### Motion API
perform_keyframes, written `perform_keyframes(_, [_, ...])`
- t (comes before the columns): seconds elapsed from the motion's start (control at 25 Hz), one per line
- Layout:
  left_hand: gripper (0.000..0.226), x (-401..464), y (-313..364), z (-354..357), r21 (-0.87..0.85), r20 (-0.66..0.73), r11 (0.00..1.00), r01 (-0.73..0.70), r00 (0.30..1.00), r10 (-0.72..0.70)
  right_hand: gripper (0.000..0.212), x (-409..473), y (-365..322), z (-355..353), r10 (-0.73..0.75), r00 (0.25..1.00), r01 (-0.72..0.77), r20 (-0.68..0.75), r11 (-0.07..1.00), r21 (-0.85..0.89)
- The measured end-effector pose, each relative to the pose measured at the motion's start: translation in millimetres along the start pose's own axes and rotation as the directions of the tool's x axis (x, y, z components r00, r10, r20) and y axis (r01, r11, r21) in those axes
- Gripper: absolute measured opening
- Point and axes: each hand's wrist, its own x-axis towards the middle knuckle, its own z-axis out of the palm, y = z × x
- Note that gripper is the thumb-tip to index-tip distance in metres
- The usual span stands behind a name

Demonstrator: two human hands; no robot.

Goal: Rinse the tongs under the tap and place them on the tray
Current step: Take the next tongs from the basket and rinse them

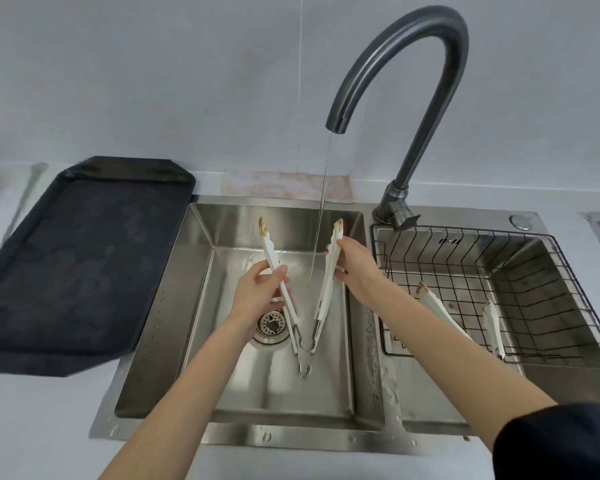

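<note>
A single head-worn wide-angle camera is looking forward and down, close over the left hand (257,289) and right hand (355,268), facing the wall beyond both hands.

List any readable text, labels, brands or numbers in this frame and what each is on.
None readable.
A small dark mark on the back wall of the right sink basin, behind the wire basket: too blurred to read.
Tongs, tap, black tray, cloth: no visible text.
</note>
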Motion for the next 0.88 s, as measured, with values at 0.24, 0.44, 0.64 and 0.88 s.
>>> perform_keyframes(0.24, [0.029, 20.9, -4.2, -17.7, -0.012, -0.031, 0.999, 0.03, 0.999, -0.03, 0.02, 30.4, 3.8, 13.9, 0.034, 0.999, -0.034, 0.027, 0.999, 0.026])
perform_keyframes(0.44, [0.032, 32.2, -9.6, -26.1, 0.043, -0.063, 0.998, -0.034, 0.997, 0.037, 0.018, 39.3, 6.8, 19.9, 0.088, 0.994, -0.095, 0.07, 0.99, 0.107])
perform_keyframes(0.64, [0.039, 37.0, -15.9, -31.5, 0.125, -0.099, 0.99, -0.057, 0.993, 0.07, 0.018, 41.2, 12.5, 22.3, 0.103, 0.993, -0.107, 0.049, 0.991, 0.082])
perform_keyframes(0.88, [0.04, 33.0, -20.3, -30.4, 0.096, -0.113, 0.995, 0.004, 0.994, 0.007, 0.014, 37.2, 2.7, 34.4, 0.109, 0.991, -0.124, 0.083, 0.97, 0.208])
